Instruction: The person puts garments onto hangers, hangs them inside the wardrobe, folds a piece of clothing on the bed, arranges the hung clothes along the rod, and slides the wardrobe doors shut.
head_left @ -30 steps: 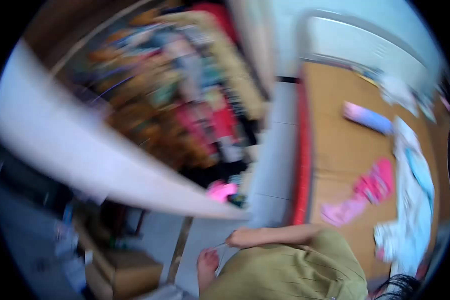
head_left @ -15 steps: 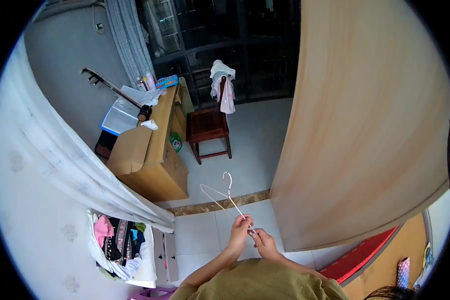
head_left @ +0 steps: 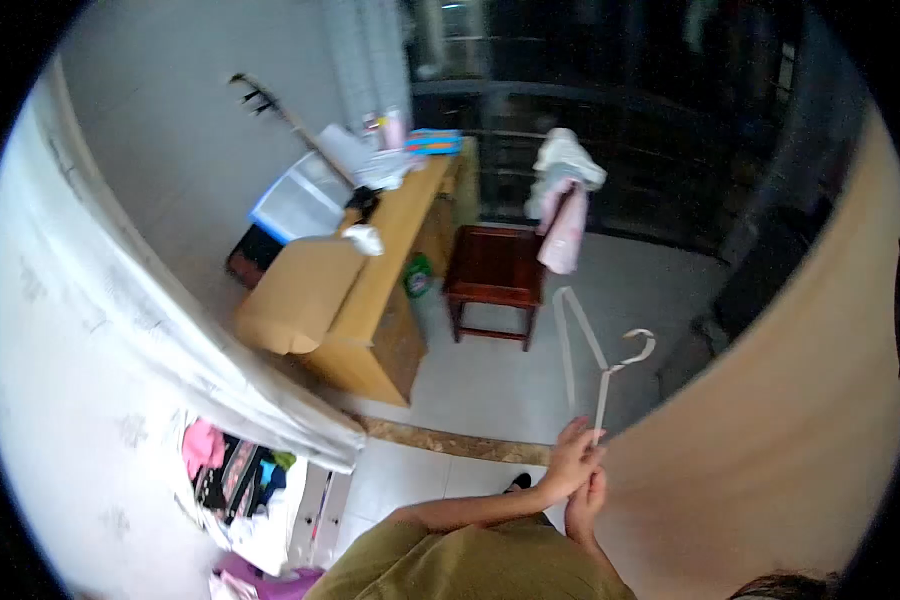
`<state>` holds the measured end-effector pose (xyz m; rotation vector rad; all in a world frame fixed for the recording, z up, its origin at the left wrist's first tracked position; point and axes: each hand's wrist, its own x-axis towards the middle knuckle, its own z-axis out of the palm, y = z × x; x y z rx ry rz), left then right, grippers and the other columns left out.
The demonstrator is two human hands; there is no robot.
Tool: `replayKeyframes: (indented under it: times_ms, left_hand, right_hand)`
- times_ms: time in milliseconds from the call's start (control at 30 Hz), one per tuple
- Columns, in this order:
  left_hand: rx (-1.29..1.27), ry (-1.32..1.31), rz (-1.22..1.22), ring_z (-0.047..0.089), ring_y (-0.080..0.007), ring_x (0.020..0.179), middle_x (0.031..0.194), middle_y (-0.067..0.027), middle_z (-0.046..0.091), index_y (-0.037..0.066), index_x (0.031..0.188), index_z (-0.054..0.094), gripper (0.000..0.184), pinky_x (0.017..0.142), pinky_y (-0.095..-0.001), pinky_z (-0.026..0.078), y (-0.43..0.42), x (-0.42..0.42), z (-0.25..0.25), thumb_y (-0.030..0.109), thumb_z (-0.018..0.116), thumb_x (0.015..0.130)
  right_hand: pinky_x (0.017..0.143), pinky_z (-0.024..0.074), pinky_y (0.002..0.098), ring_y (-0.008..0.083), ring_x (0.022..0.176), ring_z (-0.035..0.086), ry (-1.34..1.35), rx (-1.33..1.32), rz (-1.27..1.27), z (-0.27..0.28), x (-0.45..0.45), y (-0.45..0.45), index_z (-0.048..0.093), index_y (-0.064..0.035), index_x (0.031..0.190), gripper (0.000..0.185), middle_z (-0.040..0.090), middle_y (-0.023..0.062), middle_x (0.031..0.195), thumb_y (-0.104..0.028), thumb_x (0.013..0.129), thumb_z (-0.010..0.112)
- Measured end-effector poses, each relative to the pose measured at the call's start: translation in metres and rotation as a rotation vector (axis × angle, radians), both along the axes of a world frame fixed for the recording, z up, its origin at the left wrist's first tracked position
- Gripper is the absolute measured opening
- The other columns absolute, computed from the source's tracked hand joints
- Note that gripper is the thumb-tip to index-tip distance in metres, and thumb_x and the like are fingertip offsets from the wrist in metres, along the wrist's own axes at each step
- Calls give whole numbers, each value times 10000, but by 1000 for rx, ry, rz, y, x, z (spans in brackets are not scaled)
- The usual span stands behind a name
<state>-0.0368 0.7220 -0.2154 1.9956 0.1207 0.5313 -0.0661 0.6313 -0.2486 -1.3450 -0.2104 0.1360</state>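
Left hand (head_left: pixel 568 468) has 1 end of a white hanger (head_left: pixel 601 405) gripped, right hand (head_left: pixel 585 503) is tucked just below, partly hidden, so can't tell its grip. Hanger's sticking out between the wooden chair (head_left: pixel 495 265) and beige curtain (head_left: pixel 750 460).

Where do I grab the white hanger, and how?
Probably pinch the hanger at the base of its hook, coming from the hook's side: that thin part stands clear, while the left hand grips the near end.
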Motion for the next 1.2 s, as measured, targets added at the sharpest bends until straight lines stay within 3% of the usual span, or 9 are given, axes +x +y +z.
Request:
replayKeyframes:
  times_ms: [200, 267, 367, 467, 567, 833, 967, 1067, 1200]
  left_hand:
    - [-69, 37, 3, 384, -312, 1180, 1300, -198, 320, 88, 1287, 374, 560, 796, -356, 473, 13, 110, 14, 157, 633, 795]
    - [-505, 125, -116, 382, -312, 1168, 1283, -208, 344, 64, 1296, 324, 598, 868, -369, 421, 13, 137, 5, 158, 629, 790]
    - [-892, 281, -257, 473, -240, 1031, 1180, -195, 417, 39, 1329, 214, 673, 803, -318, 449, 30, 198, 49, 102, 612, 791]
    - [-641, 291, -157, 515, -198, 912, 1085, -162, 453, 19, 1322, 193, 670, 727, -274, 457, 20, 265, 29, 67, 600, 792]
    - [-728, 331, -261, 505, -193, 881, 1055, -152, 449, 25, 1321, 193, 671, 704, -277, 451, 6, 333, 27, 83, 604, 794]
    - [-663, 269, -374, 464, -129, 787, 932, -66, 441, 18, 1279, 269, 601, 651, -270, 410, -16, 594, -7, 128, 601, 791]
    - [-943, 442, -526, 465, -119, 680, 843, -49, 469, 33, 1261, 313, 520, 579, -259, 400, -59, 688, -8, 134, 553, 810]
    - [-922, 493, -480, 461, -119, 632, 785, -50, 474, 38, 1257, 318, 498, 541, -260, 395, -73, 752, -40, 123, 528, 813]
    - [-987, 413, -329, 465, -125, 625, 773, -59, 470, 30, 1254, 310, 504, 531, -268, 401, -72, 872, -60, 104, 519, 802]
  right_hand:
    - [823, 392, 264, 139, 976, 475, -183, -102, 0, 8, 112, 15, 397, -13, 1180, 313, 478, 60, 1102, -213, 939, 399]
    - [816, 407, 342, 230, 933, 526, -140, -129, -101, -12, 137, 17, 441, 21, 1124, 320, 526, 159, 1038, -229, 928, 402]
    - [729, 437, 326, 205, 794, 557, -186, -443, -143, 16, 197, 26, 475, 5, 1091, 261, 572, 126, 922, -176, 906, 444]
    - [596, 448, 323, 212, 624, 560, -219, -452, -175, 6, 261, 20, 503, -15, 1084, 236, 574, 128, 726, -141, 889, 462]
    - [664, 432, 283, 134, 745, 521, 76, -445, -222, 35, 321, 8, 505, 13, 1018, 184, 562, 74, 816, -117, 900, 449]
    - [699, 445, 307, 191, 783, 559, -95, -647, -497, 18, 546, 8, 514, 17, 1085, 268, 591, 126, 895, -171, 907, 447]
    - [687, 447, 309, 190, 786, 558, -231, -669, -734, -16, 636, -23, 528, 10, 1068, 270, 581, 136, 897, -192, 922, 426]
    - [692, 445, 306, 182, 800, 557, 55, -690, -534, -47, 696, -51, 531, 9, 1052, 268, 574, 138, 925, -199, 927, 418]
    - [636, 454, 340, 215, 704, 581, -220, -626, -456, -71, 832, -59, 539, -18, 1062, 302, 603, 109, 799, -265, 907, 461]
